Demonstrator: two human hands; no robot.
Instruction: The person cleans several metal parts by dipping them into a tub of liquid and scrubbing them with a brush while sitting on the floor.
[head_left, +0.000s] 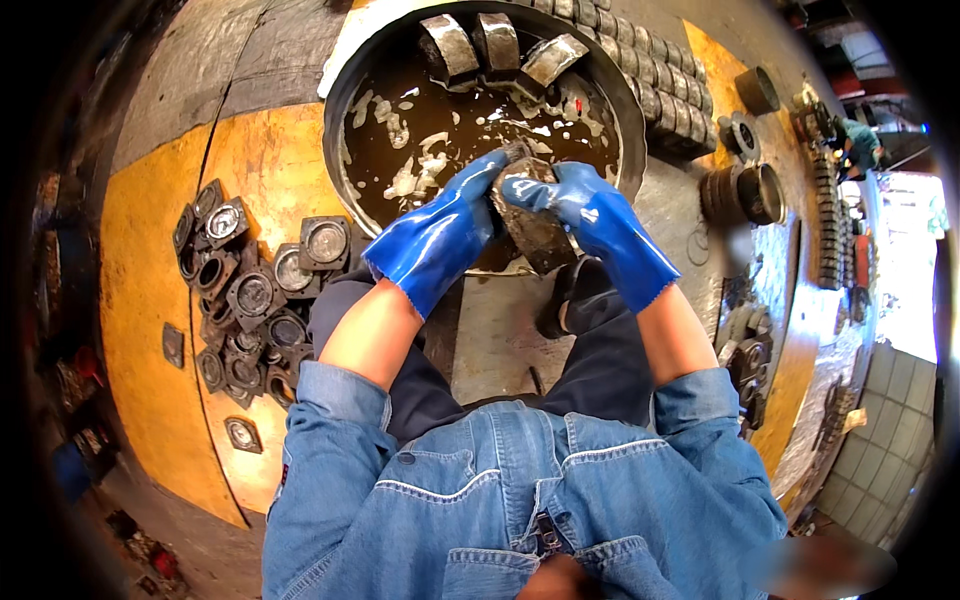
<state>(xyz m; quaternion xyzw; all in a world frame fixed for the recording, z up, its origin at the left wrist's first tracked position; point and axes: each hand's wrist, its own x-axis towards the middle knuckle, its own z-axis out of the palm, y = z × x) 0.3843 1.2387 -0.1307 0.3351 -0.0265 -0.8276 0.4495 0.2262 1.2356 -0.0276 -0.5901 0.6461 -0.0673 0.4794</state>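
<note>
Both my hands wear long, wet blue rubber gloves. My left hand (456,218) grips the left side of a heavy, dark metal block (537,236) with worn, greyish faces. Closed on the block's upper right part is my right hand (590,205), its fingers bent over the top. The block tilts above the near rim of a wide round basin (336,165) of brown liquid with pale foam. A small dark piece by my left fingertips is too unclear to name. Inside the basin's far side, three similar curved metal blocks (497,45) lean against the wall.
At left, a heap of square metal plates with round centres (255,293) lies on yellow boards (150,300). Rows of stacked metal blocks (660,85) stand beyond the basin at right. Metal rings (735,195) sit farther right. A person (860,145) is at the far right.
</note>
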